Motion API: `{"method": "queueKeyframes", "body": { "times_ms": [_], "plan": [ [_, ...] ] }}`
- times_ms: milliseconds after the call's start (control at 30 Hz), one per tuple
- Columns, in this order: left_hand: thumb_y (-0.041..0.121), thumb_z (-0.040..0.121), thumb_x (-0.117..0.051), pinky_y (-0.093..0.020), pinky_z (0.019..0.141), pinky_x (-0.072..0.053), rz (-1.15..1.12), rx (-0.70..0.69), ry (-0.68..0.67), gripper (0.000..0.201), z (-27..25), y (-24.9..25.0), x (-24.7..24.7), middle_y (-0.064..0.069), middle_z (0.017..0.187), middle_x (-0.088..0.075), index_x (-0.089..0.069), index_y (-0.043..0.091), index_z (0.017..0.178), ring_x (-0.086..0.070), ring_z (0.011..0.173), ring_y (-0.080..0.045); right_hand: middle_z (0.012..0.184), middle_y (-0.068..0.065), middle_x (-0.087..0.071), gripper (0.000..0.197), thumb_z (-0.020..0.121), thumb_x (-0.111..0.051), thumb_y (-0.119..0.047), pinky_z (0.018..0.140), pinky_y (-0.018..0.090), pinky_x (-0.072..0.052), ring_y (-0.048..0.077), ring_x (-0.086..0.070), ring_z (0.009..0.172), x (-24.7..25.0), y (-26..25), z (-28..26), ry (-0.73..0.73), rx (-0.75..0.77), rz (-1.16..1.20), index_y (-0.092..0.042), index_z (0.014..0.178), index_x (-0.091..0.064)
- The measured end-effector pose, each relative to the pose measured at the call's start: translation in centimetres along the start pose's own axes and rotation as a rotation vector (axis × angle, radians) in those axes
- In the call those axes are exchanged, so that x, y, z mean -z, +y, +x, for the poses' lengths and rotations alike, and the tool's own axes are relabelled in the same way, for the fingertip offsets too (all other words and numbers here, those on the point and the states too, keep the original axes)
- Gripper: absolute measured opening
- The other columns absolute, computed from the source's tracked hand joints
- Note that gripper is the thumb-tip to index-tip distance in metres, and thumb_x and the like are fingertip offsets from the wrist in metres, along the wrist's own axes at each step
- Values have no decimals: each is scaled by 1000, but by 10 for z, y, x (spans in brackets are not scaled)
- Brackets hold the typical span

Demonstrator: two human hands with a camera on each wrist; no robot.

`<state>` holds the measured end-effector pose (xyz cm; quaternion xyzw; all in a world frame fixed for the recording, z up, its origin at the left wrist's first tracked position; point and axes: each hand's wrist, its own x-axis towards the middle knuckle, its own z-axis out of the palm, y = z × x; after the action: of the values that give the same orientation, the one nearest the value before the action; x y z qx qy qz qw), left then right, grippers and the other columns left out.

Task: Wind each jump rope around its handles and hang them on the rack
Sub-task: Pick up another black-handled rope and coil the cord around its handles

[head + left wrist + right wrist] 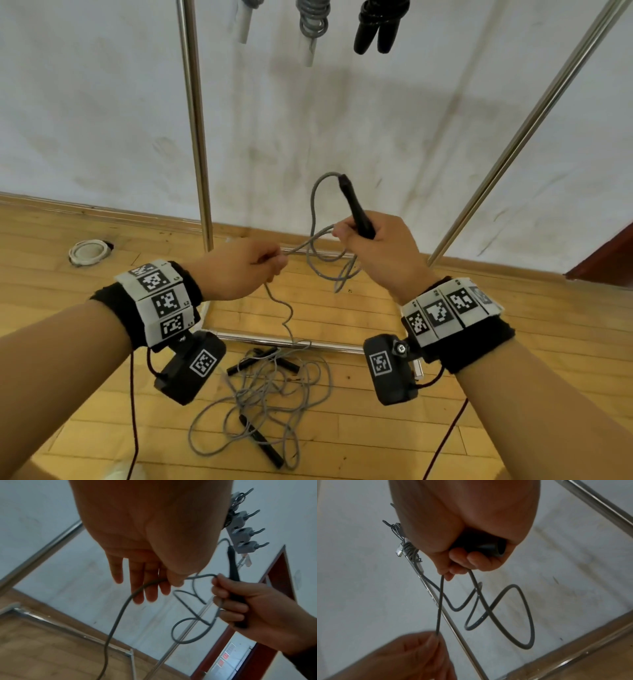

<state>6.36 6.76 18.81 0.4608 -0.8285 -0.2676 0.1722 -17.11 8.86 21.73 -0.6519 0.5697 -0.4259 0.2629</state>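
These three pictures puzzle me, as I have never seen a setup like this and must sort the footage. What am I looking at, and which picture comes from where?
No machine here: a person works bare-handed, wearing cameras. The large picture comes from a head camera looking down; the other two come from cameras strapped under each wrist, looking along the palm. The right hand grips a black handle of a grey jump rope; the left hand pinches that rope between thumb and fingers. More ropes lie tangled on the wooden floor. Wound ropes already hang from the metal rack.
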Motion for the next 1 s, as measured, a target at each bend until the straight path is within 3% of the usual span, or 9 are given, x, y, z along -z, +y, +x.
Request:
{"method": "queueKeyframes", "body": {
  "times_ms": [200,300,400,467,567,733,800,900,1000],
  "plan": [
    [29,103,-45,-22,78,-48,-81,86,-175,26,-4,-16,2,8,83,-71,-64,24,86,-64,79,-1,55,-7,-48,23,86,-68,-31,45,15,-37,5,-41,48,22,-6,5,169,14,89,-10,76,-69],
    [30,103,-45,-27,82,-50,-34,93,-191,26,-8,-23,5,10,84,-71,-65,26,87,-65,83,-7,57,2,-47,20,80,-67,-37,48,22,-37,10,-42,51,39,-4,3,253,31,111,-22,68,-70],
    [31,101,-49,-27,71,-50,-18,123,-97,25,-10,-27,8,8,74,-69,-67,31,84,-64,72,-3,56,-1,-57,21,80,-69,-38,53,28,-43,10,-50,51,53,9,-1,247,4,-22,-20,68,-71],
    [33,99,-51,-22,62,-45,6,107,0,24,-10,-22,10,7,67,-64,-68,33,82,-59,60,1,71,-11,-66,9,80,-73,-27,61,19,-45,6,-60,62,57,20,-5,183,-23,-166,-29,72,-73],
    [38,97,-53,-19,54,-40,44,44,53,20,-8,-7,9,7,63,-59,-67,36,83,-54,54,0,94,-11,-62,19,81,-73,-23,58,7,-37,-1,-58,79,51,26,-12,87,-28,-395,-40,89,-69],
    [36,98,-54,-13,47,-45,13,-65,66,20,-7,27,-1,2,67,-66,-69,25,90,-62,47,-3,103,-14,-61,13,88,-68,-34,78,18,-43,0,-58,91,21,9,-25,-74,18,-186,-39,99,-69],
    [34,99,-54,-13,46,-45,-1,-95,128,21,-6,38,-2,3,63,-65,-68,24,87,-63,47,-3,98,-14,-58,11,90,-64,-39,74,18,-42,1,-57,86,10,2,-29,-133,71,-201,-35,100,-68],
    [34,98,-56,-13,47,-46,-91,-110,231,20,-7,49,0,11,62,-67,-66,27,83,-63,46,-4,72,-6,-56,22,94,-61,-38,60,26,-38,9,-50,59,4,-4,-28,-142,55,-158,-17,90,-67],
    [32,97,-58,-19,52,-52,-224,-143,279,17,-8,53,-1,5,62,-67,-67,30,83,-66,51,-6,63,-5,-55,18,94,-61,-33,56,24,-36,5,-45,52,3,-9,-26,-172,46,-55,-19,86,-68]
  ]
}}
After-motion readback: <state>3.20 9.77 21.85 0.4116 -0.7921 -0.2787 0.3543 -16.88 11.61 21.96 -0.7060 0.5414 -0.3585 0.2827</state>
